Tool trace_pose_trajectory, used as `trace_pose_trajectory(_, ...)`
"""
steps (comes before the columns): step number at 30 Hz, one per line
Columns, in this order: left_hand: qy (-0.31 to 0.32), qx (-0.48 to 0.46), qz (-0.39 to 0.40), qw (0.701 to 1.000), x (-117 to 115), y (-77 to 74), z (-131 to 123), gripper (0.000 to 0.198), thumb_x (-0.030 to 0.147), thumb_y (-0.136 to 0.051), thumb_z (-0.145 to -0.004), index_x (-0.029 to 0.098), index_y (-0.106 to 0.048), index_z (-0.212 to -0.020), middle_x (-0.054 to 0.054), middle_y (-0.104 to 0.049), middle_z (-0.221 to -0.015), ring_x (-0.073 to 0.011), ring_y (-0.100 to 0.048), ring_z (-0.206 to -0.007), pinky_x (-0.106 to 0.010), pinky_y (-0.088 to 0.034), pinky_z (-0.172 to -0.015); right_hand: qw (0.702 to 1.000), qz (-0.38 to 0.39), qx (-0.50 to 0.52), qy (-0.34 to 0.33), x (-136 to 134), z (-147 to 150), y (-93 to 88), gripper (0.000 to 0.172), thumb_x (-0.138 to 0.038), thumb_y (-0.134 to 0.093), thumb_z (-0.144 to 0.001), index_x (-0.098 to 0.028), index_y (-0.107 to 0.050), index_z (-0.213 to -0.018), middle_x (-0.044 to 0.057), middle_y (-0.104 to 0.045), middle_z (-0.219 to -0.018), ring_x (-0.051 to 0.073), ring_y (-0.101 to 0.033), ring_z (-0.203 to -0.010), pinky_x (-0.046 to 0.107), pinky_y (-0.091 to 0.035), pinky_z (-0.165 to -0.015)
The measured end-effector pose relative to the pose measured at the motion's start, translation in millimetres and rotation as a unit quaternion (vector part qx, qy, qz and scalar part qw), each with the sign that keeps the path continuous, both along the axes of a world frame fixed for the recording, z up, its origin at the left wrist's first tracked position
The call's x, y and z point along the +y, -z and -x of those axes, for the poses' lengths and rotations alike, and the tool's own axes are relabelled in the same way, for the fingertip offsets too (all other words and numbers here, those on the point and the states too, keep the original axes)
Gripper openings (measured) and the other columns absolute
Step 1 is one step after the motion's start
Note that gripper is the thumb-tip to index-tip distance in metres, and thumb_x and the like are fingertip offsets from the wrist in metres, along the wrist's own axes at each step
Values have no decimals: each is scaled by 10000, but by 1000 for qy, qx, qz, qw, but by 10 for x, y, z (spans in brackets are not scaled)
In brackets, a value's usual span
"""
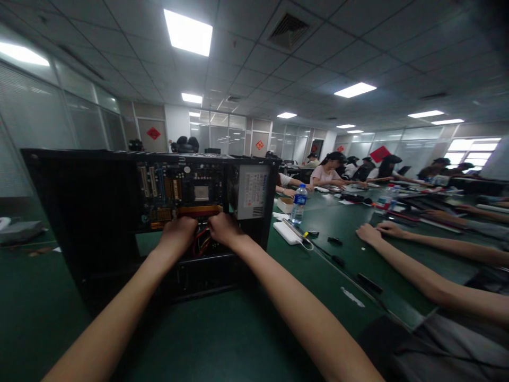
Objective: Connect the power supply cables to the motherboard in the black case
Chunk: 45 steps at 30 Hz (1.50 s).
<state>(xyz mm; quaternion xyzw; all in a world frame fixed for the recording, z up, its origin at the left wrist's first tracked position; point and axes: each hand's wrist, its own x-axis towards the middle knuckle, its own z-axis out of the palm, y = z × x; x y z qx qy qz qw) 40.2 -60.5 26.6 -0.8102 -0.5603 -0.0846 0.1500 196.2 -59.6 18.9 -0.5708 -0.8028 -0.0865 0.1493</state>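
An open black computer case (59,223) stands on the green table in front of me, with its inside facing me. Both my hands reach into it. My left hand (180,233), slightly blurred, is closed at the lower edge of the motherboard (207,178). Close beside it on the right, my right hand (226,229) is closed too, by the long orange-brown slots (201,210). Anything between the fingers of either hand is hidden. Thin coloured cables (203,241) hang between the hands. A labelled power supply (254,191) fills the case's upper right corner.
Right of the case are a water bottle (299,204), a white power bank (287,232) and a cable (338,260) along the green table (318,318). Another person's hands (369,233) rest on the table at the right. More people sit further back.
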Motion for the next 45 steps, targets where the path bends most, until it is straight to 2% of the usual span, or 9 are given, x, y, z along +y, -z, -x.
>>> trace_pose_trajectory(9, 6, 6, -4, 1000, -3, -13, 24, 365, 128, -393, -898, 150, -741, -1008, -183, -740, -1041, -389, -709, -975, -464, -563, -770, 1000, -1, 0, -1, -13, -11, 1, 325, -171, -462, -935, -123, -747, -1082, 167, -738, -1079, 263, -697, -994, 316, -541, -846)
trace_pose_trajectory(16, -5, -2, -2, 1000, 6, -26, 24, 346, 165, -424, -898, 162, -743, -1034, -201, -741, -1028, -386, -711, -962, -443, -552, -778, 1000, 16, 7, 6, -25, -6, -13, 330, -193, -463, -944, -126, -735, -1118, 173, -732, -1079, 266, -699, -977, 319, -543, -819)
trace_pose_trajectory(24, 4, -1, 6, 1000, -43, -37, -20, 362, 140, -394, -914, 120, -726, -1057, -233, -726, -1048, -402, -701, -960, -457, -538, -776, 1000, 9, 5, -1, -39, -14, -47, 316, -122, -498, -907, -104, -753, -1093, 189, -729, -1086, 273, -694, -1023, 302, -521, -851)
trace_pose_trajectory(29, -2, -24, 11, 1000, -35, -21, -17, 361, 188, -388, -937, 139, -718, -1075, -228, -723, -1067, -381, -707, -952, -438, -534, -784, 1000, 9, 19, 5, -10, -41, -30, 317, -149, -479, -935, -97, -754, -1084, 190, -733, -1074, 264, -700, -1003, 288, -510, -819)
trace_pose_trajectory(33, 15, -53, 20, 998, -31, 19, 46, 364, 261, -384, -966, 176, -721, -1075, -187, -735, -1061, -351, -709, -961, -412, -530, -793, 996, 20, 86, -32, 45, -114, 3, 297, -214, -490, -967, -122, -754, -1069, 141, -746, -1063, 218, -693, -1003, 261, -489, -824)
trace_pose_trajectory(37, 57, -117, 25, 991, -2, 101, 163, 344, 307, -431, -975, 201, -684, -1183, -128, -727, -1153, -294, -687, -1053, -375, -504, -898, 986, 14, 160, -52, 38, -155, 9, 267, -240, -523, -975, -122, -741, -1075, 103, -753, -1056, 175, -685, -992, 244, -464, -840)
trace_pose_trajectory(40, 73, -168, 33, 983, 19, 160, 234, 335, 334, -473, -970, 175, -660, -1199, -120, -714, -1189, -279, -658, -1119, -356, -480, -948, 986, 22, 147, -75, -22, -147, 6, 242, -250, -549, -965, -147, -751, -1047, 86, -760, -1027, 175, -688, -957, 248, -450, -780)
trace_pose_trajectory(45, 83, -190, 32, 978, -23, 184, 245, 291, 297, -464, -979, 168, -594, -1206, -114, -702, -1180, -254, -657, -1092, -338, -482, -919, 987, 22, 105, -119, -93, -112, 27, 222, -283, -573, -938, -187, -768, -984, 58, -770, -938, 172, -694, -873, 246, -410, -686)
